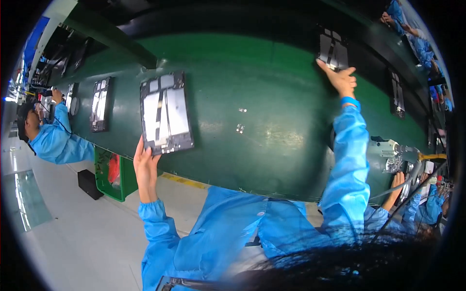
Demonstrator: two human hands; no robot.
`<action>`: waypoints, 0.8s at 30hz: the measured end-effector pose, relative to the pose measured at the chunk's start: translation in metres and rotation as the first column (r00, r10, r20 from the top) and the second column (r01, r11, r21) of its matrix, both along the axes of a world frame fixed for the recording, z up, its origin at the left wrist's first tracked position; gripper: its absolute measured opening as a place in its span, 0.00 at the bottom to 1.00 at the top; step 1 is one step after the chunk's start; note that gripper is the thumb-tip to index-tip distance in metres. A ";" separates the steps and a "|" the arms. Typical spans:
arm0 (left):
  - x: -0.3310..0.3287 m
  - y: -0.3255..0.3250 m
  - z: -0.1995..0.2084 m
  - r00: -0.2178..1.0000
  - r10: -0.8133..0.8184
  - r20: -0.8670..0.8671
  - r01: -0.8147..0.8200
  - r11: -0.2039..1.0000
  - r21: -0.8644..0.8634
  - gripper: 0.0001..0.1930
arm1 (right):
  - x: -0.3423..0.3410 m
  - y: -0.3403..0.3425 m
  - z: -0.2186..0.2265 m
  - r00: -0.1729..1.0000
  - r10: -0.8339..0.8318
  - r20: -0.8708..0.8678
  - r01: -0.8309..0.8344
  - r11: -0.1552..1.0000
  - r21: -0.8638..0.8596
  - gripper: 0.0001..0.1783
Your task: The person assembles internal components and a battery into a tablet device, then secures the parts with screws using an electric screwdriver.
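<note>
My left hand (146, 169) grips the near edge of an opened tablet (177, 116), its fingers closed at the lower left corner. The tablet has a black frame, silver battery panels and a dark strip down the middle. It is slightly tilted over the green work surface (213, 160). Far off to the right, my right hand (342, 81) is closed on the near end of a second opened tablet (335, 51) of the same kind. Its thumb reaches toward the left corner, and the fingertips are partly hidden. Small pale pieces (240, 128) lie between the two tablets.
Another opened tablet (100, 104) lies to the left, near a co-worker in a blue sleeve (60, 116). A green crate (116, 189) hangs below the left edge. At the right are a tablet (397, 94), a pale tool (383, 147), cables and a co-worker's hand (397, 183).
</note>
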State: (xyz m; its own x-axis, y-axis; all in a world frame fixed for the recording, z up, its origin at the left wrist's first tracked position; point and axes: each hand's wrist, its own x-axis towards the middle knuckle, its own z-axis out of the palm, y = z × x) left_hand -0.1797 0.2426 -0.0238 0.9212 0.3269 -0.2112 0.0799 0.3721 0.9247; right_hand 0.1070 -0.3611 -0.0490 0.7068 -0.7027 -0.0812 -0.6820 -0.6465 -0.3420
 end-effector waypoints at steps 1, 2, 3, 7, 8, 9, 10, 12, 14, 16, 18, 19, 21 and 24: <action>-0.016 0.006 -0.006 1.000 0.004 0.019 -0.003 1.000 -0.010 0.31 | -0.001 0.024 0.006 1.000 -0.022 0.014 0.022 1.000 -0.018 0.91; -0.026 0.011 -0.016 0.999 0.051 0.012 -0.051 0.998 -0.026 0.31 | 0.000 0.040 0.011 0.998 -0.047 0.037 0.049 0.998 -0.037 0.89; -0.031 0.016 -0.021 0.995 0.095 0.002 -0.095 0.995 -0.038 0.31 | 0.004 0.047 0.012 0.997 -0.069 0.025 0.070 0.996 -0.059 0.87; -0.039 0.038 -0.021 0.997 0.073 0.010 -0.073 0.997 -0.004 0.30 | 0.018 0.051 0.024 0.987 -0.102 -0.126 0.100 0.995 -0.021 0.85; -0.034 0.040 -0.022 0.997 0.078 0.024 -0.078 0.997 -0.009 0.30 | 0.019 0.043 0.032 0.983 -0.088 -0.158 0.093 0.995 0.029 0.85; -0.026 0.039 -0.017 0.997 0.074 -0.011 -0.073 0.995 0.071 0.30 | 0.021 0.041 0.039 0.985 -0.091 -0.146 0.102 0.992 0.073 0.87; -0.016 0.040 -0.012 0.996 0.072 -0.053 -0.064 0.987 0.149 0.30 | 0.018 0.036 0.044 0.986 -0.094 -0.140 0.111 0.987 0.117 0.88; 0.001 0.059 -0.031 1.000 0.004 0.006 -0.006 0.923 0.386 0.30 | -0.004 0.050 0.074 0.997 -0.037 -0.062 0.050 0.973 0.225 0.90; 0.018 0.063 -0.035 0.997 0.027 -0.074 0.024 0.791 0.611 0.30 | -0.046 0.070 0.131 0.944 0.200 0.261 -0.327 0.485 0.811 0.84; 0.035 0.082 -0.062 0.987 0.091 -0.130 0.040 0.652 0.757 0.31 | -0.043 0.066 0.112 0.958 0.162 0.235 -0.286 0.545 0.788 0.74; 0.042 0.013 -0.017 0.928 0.369 0.043 -0.112 0.169 0.979 0.32 | -0.043 0.067 0.084 0.964 0.144 0.222 -0.263 0.603 0.753 0.70; 0.044 0.002 0.002 0.962 0.155 0.223 -0.259 0.278 0.925 0.32 | -0.064 0.108 0.096 0.941 0.143 0.306 -0.331 0.579 0.745 0.76; 0.052 -0.050 0.025 0.983 -0.051 0.177 -0.056 0.832 0.552 0.35 | -0.108 0.198 0.101 0.861 0.257 0.439 -0.500 0.589 0.635 0.81; 0.061 -0.104 0.061 0.951 -0.221 0.218 0.246 0.965 -0.091 0.40 | -0.178 0.309 0.103 0.690 0.587 0.423 -0.694 0.703 0.157 0.82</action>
